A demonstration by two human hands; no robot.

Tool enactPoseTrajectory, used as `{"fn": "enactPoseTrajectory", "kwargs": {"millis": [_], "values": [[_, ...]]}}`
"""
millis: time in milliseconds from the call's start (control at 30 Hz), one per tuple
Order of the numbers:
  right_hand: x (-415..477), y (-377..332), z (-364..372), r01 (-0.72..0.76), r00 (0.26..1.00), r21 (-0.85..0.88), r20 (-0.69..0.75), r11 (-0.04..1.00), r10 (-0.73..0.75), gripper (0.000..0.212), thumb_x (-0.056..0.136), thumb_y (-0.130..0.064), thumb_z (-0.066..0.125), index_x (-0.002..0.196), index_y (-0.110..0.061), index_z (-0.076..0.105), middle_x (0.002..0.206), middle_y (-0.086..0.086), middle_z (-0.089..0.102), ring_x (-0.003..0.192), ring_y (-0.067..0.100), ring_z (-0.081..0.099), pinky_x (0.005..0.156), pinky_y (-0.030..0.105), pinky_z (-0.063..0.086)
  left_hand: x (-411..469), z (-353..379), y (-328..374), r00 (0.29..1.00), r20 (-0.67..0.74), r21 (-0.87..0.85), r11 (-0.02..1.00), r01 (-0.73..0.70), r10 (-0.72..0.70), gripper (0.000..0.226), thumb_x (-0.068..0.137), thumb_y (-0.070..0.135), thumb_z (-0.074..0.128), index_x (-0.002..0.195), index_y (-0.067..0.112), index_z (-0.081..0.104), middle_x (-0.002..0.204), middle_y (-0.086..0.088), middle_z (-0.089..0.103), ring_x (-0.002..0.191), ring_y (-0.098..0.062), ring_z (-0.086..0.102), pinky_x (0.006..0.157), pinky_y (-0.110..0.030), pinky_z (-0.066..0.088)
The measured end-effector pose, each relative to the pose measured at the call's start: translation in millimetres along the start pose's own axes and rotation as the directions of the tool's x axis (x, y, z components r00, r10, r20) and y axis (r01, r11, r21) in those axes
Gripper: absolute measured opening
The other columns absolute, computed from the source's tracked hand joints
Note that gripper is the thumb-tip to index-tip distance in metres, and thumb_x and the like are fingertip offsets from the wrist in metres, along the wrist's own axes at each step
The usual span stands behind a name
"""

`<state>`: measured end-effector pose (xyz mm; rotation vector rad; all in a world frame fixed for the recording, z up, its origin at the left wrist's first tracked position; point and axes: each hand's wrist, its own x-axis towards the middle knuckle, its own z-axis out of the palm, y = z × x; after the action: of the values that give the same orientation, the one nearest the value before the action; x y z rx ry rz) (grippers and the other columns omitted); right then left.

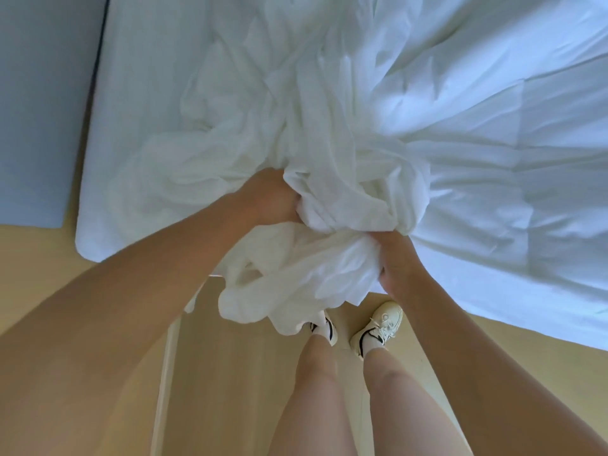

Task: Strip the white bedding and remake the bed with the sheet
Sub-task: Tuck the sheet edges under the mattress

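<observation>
As the left hand [271, 197] and right hand [398, 261] clench it, the sheet [348, 189] bunches between their grips.

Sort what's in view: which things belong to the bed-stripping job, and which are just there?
Job: bunched white sheet, gripped by left hand and right hand; bed.
Just there: white sneakers, wooden floor, blue-grey panel beside the bed.

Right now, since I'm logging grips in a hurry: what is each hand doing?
Left hand: grips the bunched white sheet.
Right hand: grips the same sheet, lower down.
</observation>
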<state>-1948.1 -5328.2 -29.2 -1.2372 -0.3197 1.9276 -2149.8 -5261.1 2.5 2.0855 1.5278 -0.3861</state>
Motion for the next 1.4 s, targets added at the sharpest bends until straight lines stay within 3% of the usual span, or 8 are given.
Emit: {"fn": "enactPoseTrajectory", "kwargs": {"millis": [500,667,767,900,1000,1167,1300,1400], "values": [[-98,-101,-192,0.056,0.861,0.069,-0.509,0.996,-0.013,0.04,0.096,-0.021,0.039,0.132,-0.011,0.052,0.095,-0.005,0.072,0.082,0.013,0.069,0.064,0.031,0.059,-60,-30,-13,0.998,-0.069,-0.169,0.986,0.001,-0.013,0.084,0.062,0.086,0.052,0.108,0.018,0.068,0.082,-0.004,0.071,0.078,-0.021,0.064,0.068,-0.028,0.046],[-95,-105,-216,-0.077,0.934,-0.047,-0.352,0.996,0.056,0.035,0.088,-0.007,0.048,0.121,0.0,0.057,0.105,0.011,0.071,0.101,0.033,0.065,0.089,0.05,0.052,-52,-17,37,0.984,0.17,0.063,0.997,0.048,-0.058,0.074,0.056,0.088,0.044,0.094,0.025,0.057,0.083,0.012,0.063,0.074,-0.01,0.058,0.064,-0.025,0.044],[-97,-132,-244,0.014,0.976,0.129,-0.218,0.992,0.015,0.058,0.094,-0.008,0.052,0.143,0.008,0.025,0.141,0.038,0.033,0.13,0.054,0.026,0.107,0.067,0.001,-31,-29,100,0.998,0.008,-0.116,0.992,0.057,-0.056,0.06,0.051,0.085,0.043,0.066,0.027,0.044,0.061,0.013,0.049,0.057,-0.003,0.048,0.053,-0.021,0.032],[-57,-178,-237,-0.013,0.998,0.416,0.058,0.909,-0.012,0.072,0.088,-0.067,0.039,0.127,-0.009,0.059,0.123,0.022,0.061,0.114,0.041,0.057,0.097,0.058,0.041,67,-58,209,0.922,-0.229,-0.577,0.806,0.13,-0.313,0.065,0.059,0.081,0.038,0.063,0.019,0.057,0.058,0.014,0.062,0.058,0.001,0.057,0.058,-0.019,0.045],[-31,-218,-203,0.005,0.981,0.035,0.194,0.999,-0.012,0.058,0.047,-0.056,0.086,0.093,-0.023,0.078,0.094,0.003,0.074,0.086,0.019,0.071,0.072,0.034,0.059,145,-90,267,0.895,0.208,-0.807,0.448,0.385,-0.394,0.079,0.063,0.086,0.043,0.088,0.016,0.068,0.077,-0.004,0.071,0.074,-0.023,0.068,0.07,-0.033,0.054],[-25,-237,-163,0.189,0.883,-0.645,0.442,0.74,0.16,0.059,0.067,-0.019,0.068,0.115,-0.049,0.053,0.109,-0.01,0.068,0.106,0.014,0.064,0.092,0.038,0.051,175,-116,304,0.89,0.225,-0.808,0.434,0.398,-0.396,0.01,0.084,0.015,0.059,0.086,0.007,0.054,0.073,-0.006,0.056,0.059,-0.016,0.055,0.044,-0.016,0.041],[-21,-276,-187,0.099,0.958,-0.067,0.277,0.993,-0.077,0.039,0.071,-0.039,0.068,0.105,-0.02,0.063,0.096,0.002,0.067,0.088,0.018,0.066,0.079,0.036,0.049,162,-152,341,0.936,-0.126,-0.979,0.194,-0.064,-0.328,0.021,0.076,0.007,0.053,0.057,0.015,0.057,0.051,-0.002,0.05,0.045,-0.015,0.05,0.043,-0.015,0.039],[10,-334,-184,0.123,0.966,0.165,0.208,0.979,-0.156,0.065,0.08,-0.066,0.047,0.114,-0.013,0.064,0.112,0.009,0.067,0.102,0.025,0.065,0.082,0.035,0.053,157,-159,372,0.989,-0.126,-0.882,0.464,-0.075,-0.08,0.007,0.069,0.009,0.053,0.073,0.011,0.058,0.062,-0.006,0.053,0.052,-0.017,0.051,0.045,-0.018,0.04]]}}
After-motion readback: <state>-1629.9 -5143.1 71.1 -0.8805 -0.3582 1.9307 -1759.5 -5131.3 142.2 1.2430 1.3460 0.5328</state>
